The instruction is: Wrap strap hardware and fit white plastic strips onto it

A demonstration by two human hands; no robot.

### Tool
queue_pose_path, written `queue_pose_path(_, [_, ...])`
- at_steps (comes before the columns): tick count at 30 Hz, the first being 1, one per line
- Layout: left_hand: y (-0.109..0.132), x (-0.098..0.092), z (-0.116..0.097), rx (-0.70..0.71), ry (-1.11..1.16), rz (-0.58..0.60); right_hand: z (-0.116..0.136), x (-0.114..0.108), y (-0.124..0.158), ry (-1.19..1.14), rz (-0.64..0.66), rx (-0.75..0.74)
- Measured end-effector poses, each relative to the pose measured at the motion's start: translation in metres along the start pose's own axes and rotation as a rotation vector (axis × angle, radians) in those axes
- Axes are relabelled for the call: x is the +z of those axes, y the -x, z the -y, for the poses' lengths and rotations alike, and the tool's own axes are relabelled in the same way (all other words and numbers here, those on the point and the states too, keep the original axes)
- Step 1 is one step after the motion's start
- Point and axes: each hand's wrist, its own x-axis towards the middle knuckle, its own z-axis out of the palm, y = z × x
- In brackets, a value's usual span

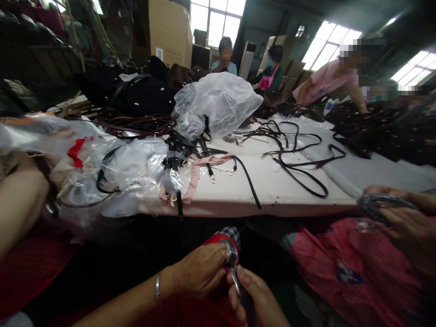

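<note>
Low in front of the table, my left hand (200, 270), with a silver bangle at its wrist, is closed on a dark, shiny strap-like piece (230, 254). Its surface looks glossy and silvery, and I cannot make out whether it is wrapped in film. Just to the right and below, my right hand (255, 295) pinches a dark length of the same piece, silvery at its upper end, between thumb and fingers. Both hands are close together above red cloth. Behind them shows a black-and-white checked cloth (231, 233).
The white table (218, 206) carries dark straps (303, 177), a pink strap (193, 181) with metal clasps, clear plastic bags (136, 159) and dark bags (143, 93). At right, a co-worker's hands (405, 218) hold a coiled, film-covered bundle (381, 204). Another arm (20, 204) reaches in at left.
</note>
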Motion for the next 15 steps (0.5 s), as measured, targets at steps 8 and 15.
queue_pose_path(8, [0.007,0.030,0.006,-0.034,-0.168,0.027,0.001,-0.023,0.004,-0.042,0.199,0.169])
queue_pose_path(15, [0.012,0.025,-0.004,-0.083,-0.211,0.178,0.019,-0.039,0.028,1.061,-0.045,-0.316])
